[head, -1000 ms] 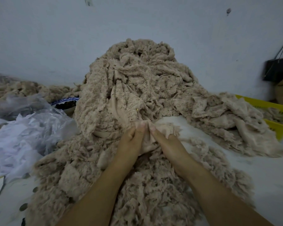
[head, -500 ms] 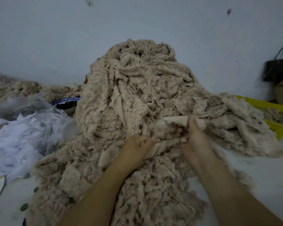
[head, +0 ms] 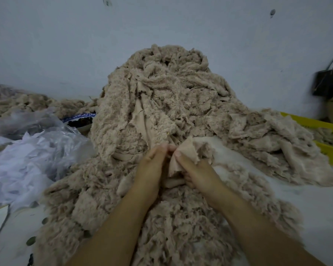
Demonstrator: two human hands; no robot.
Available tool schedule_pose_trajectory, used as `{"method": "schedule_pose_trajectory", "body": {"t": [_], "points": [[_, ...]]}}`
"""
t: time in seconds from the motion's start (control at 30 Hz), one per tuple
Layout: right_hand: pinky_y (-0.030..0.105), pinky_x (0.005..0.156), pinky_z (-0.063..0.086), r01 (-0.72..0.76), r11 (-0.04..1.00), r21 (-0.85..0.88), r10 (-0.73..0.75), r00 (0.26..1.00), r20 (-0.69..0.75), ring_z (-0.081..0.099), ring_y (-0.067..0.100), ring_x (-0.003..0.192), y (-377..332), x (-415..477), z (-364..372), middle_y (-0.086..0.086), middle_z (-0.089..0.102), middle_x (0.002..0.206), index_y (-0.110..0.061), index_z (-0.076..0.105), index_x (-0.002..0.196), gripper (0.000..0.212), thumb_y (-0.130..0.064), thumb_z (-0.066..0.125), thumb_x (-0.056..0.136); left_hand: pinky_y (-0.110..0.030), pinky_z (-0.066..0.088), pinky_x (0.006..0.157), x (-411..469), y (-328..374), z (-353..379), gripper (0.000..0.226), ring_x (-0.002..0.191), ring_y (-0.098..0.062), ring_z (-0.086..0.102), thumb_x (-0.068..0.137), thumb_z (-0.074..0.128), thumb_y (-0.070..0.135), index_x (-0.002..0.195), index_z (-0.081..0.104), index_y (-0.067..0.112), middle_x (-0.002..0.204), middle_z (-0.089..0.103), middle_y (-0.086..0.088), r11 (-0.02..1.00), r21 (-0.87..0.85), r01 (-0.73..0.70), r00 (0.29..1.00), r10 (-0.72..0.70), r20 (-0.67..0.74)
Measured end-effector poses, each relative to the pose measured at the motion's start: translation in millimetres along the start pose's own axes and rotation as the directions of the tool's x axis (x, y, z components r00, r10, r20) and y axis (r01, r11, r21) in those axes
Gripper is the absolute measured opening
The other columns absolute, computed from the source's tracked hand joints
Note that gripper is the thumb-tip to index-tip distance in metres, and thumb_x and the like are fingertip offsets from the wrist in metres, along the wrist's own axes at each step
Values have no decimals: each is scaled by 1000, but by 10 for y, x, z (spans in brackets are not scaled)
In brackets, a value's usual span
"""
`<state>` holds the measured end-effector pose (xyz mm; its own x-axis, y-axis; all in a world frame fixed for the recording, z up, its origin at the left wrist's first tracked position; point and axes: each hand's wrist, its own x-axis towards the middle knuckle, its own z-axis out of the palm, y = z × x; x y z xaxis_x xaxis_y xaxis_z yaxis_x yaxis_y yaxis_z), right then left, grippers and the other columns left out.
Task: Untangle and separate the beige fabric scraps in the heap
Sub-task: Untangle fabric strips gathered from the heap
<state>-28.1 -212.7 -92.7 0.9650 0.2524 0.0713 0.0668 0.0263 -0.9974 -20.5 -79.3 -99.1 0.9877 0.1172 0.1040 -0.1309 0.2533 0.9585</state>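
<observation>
The left arm (head: pixel 112 227) and right arm (head: pixel 258 227), both bare, rise from the bottom edge and angle inward, meeting at the centre over a low spread of fluffy beige fabric on a white worktop (head: pixel 315 212).

The left hand (head: pixel 152 166) lies with its back up and its fingers curled forward and down, the tips pinching fabric at the foot of the heap (head: pixel 161 89). The right hand (head: pixel 196 171) is just beside it, almost touching. Its thumb presses on top of a smooth beige scrap (head: pixel 186 150) and its fingers are curled underneath, so the scrap is gripped between them. The scrap stands up between the two hands, with a ragged, furry edge toward the right.

Behind the hands the heap rises in a tall tangled mound of strips, sloping down to the right. Its right edge reaches a yellow basket (head: pixel 313 122) that holds more of the same fabric.

To the left lies crumpled clear plastic (head: pixel 31 150), and past it a bowl (head: pixel 81 120) with a blue rim and dark contents.

A black bag (head: pixel 329 81) hangs at far right against a pale wall (head: pixel 65 45).
</observation>
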Motion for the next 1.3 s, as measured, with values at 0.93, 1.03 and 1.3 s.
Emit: {"method": "schedule_pose_trajectory", "body": {"t": [0.93,1.03,1.3], "points": [[36,74,56,153,935,-320,-197,974,-111,68,6,82,78,21,-40,-3,74,90,-28,75,89,66,-83,39,76,-11,44,83,-40,-50,-33,24,98,6,59,104,50,17,100,69,31,102,67,17,662,581,-473,872,448,199],[32,76,57,176,875,-451,-242,966,-92,67,3,76,80,57,-6,-7,73,81,-28,73,77,64,-81,37,84,-30,50,74,31,-73,-98,24,81,-1,61,105,49,25,88,65,32,85,67,12,828,491,-273,935,347,-66],[32,81,52,137,736,-663,-298,945,-136,54,7,96,193,166,-191,-5,37,132,-31,48,131,34,-38,51,98,2,31,88,64,-51,-75,17,109,23,40,103,52,23,91,62,28,118,45,16,686,628,-368,882,471,2]]}}
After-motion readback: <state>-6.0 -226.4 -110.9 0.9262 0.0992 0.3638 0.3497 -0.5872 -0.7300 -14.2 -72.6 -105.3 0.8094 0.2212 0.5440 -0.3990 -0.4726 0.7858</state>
